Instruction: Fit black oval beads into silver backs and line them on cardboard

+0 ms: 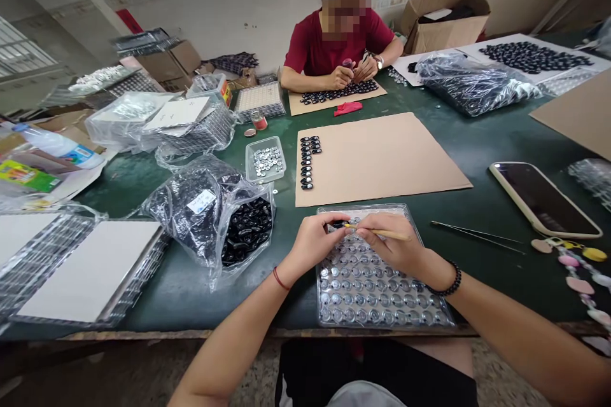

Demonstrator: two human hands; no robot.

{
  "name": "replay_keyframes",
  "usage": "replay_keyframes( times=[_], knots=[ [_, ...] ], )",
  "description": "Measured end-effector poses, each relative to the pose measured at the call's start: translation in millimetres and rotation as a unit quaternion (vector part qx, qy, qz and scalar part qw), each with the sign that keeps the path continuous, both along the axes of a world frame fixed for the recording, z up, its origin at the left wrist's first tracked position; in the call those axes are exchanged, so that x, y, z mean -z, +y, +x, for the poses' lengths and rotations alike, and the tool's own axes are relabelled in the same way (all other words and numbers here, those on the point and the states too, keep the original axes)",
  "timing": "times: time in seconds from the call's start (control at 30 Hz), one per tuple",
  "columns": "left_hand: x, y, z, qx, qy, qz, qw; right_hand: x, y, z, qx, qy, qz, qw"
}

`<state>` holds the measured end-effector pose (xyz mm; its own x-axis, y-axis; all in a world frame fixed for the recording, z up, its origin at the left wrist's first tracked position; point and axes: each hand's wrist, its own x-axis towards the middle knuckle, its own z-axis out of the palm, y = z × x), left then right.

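Observation:
My left hand (312,240) pinches a small glossy black piece (338,224) between thumb and fingers. In my right hand (396,247) is a thin wooden stick (389,234), held like a pen, its yellowish tip against or very near the black piece. Both hands are above a clear plastic tray (367,315) filled with rows of round, shiny parts. Beyond them lies a cardboard sheet (372,159), with several black pieces (306,172) lined up along its left edge.
A bag of black pieces (245,229) lies open at left, near a tub of small metal discs (267,162). Tweezers (477,236) and a phone (544,200) lie at right. Across the green table, a co-worker (315,44) handles similar pieces. Stacked trays (90,267) stand far left.

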<state>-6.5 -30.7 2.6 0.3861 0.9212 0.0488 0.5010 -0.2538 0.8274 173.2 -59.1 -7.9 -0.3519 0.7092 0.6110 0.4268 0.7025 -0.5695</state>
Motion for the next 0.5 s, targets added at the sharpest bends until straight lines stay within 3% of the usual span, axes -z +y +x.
replay_keyframes(
  times=[0.1,0.17,0.27,0.33,0.4,0.5],
  knots=[
    [-0.8,-1.8,1.6,-0.018,-0.016,-0.010,1.000,-1.3,-0.1,-1.1,-0.010,0.024,-0.030,0.999],
    [-3.0,-3.5,2.8,-0.008,-0.026,-0.029,0.999,-2.6,2.6,-0.3,-0.003,0.089,-0.122,0.989],
    [-7.0,-6.3,4.8,0.024,-0.036,-0.062,0.997,-4.8,10.6,3.3,-0.011,0.227,-0.326,0.918],
    [-8.6,-7.2,5.8,0.036,-0.043,-0.074,0.996,-6.3,15.4,5.5,-0.011,0.276,-0.404,0.872],
    [-8.5,-7.2,6.0,0.036,-0.048,-0.076,0.995,-8.1,17.0,5.7,0.018,0.254,-0.416,0.873],
    [-5.6,-6.4,5.5,0.022,-0.059,-0.054,0.997,-11.8,14.5,2.2,0.030,0.151,-0.399,0.904]
  ],
)
